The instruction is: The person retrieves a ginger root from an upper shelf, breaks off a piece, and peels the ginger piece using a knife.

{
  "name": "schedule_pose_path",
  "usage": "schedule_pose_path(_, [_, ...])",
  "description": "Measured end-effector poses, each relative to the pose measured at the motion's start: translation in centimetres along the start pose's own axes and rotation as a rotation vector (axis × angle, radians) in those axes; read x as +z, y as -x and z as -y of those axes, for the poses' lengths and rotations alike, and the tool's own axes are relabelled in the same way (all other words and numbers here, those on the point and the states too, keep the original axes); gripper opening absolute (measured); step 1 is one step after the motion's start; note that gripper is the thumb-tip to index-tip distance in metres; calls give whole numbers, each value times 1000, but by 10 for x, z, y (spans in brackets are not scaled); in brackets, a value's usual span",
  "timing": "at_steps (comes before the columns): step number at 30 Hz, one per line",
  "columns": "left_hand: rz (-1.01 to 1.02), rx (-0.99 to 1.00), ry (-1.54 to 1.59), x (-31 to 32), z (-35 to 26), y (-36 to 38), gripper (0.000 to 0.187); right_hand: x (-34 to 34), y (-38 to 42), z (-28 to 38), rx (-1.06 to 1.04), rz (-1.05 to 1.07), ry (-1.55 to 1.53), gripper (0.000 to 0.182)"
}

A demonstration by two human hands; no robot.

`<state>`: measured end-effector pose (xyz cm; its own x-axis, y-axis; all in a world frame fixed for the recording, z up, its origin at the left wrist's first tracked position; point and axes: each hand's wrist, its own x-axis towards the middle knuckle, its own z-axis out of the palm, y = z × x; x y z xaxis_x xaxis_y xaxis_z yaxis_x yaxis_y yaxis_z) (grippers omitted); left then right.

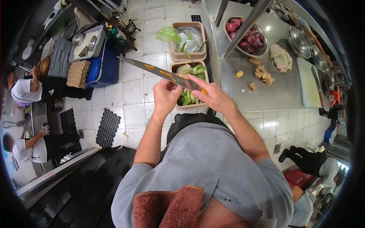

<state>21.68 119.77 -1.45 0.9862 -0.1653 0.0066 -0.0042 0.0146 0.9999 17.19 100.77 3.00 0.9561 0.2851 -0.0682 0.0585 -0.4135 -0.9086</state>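
- Holds a long knife [156, 70] near the centre of the frame, tip toward upper left, orange patches along the blade.
- Closes the right hand [215, 98] on the blade's wide end, index finger stretched out.
- Curls the left hand [166, 97] against the lower edge; cannot tell whether pinching.
- Works above a tan bin [192, 106] of greens.
- At upper right, ginger [263, 75] on a steel table [235, 97].

Orange flecks [165, 72] streak a long grey metal knife [157, 70]; leafy trimmings [186, 98] show green against a tan plastic bin [207, 74], round onions [251, 40] gleam purple-red in a silver metal bowl [263, 53], and a perforated mat [108, 128] is black against white square floor tiles [132, 109].
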Motion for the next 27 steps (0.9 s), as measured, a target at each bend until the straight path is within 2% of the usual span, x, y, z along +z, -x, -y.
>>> schedule_pose_path(3, [-1,27,95,5,3,3,25,-1,3,1,23,6,0,54])
schedule_pose_path(7, [4,26,45,7,6,6,21,4,1,0,-20,-70,16,57])
schedule_pose_path(9, [129,106,-188,16,7,16,17,5,-3,-6,-29,-104,13,56])
schedule_pose_path(10, [133,106,-191,19,6,20,17,5,-5,-9,-33,-76,20,55])
schedule_pose_path(13, [-7,-28,-103,28,1,27,16,6,-5,-7,-63,-90,66,54])
schedule_pose_path(21, [-26,-4,-81,26,-3,31,15,8,5,-13,-130,-155,150,56])
schedule_pose_path(24, [-30,-26,-112,27,-10,34,15,-3,13,-2,-114,-121,152,57])
schedule_pose_path(26, [-44,-28,-116,26,-16,33,16,-11,18,8,11,-22,178,56])
schedule_pose_path(27, [-31,-26,-93,23,-19,32,17,-13,18,13,9,-23,179,56])
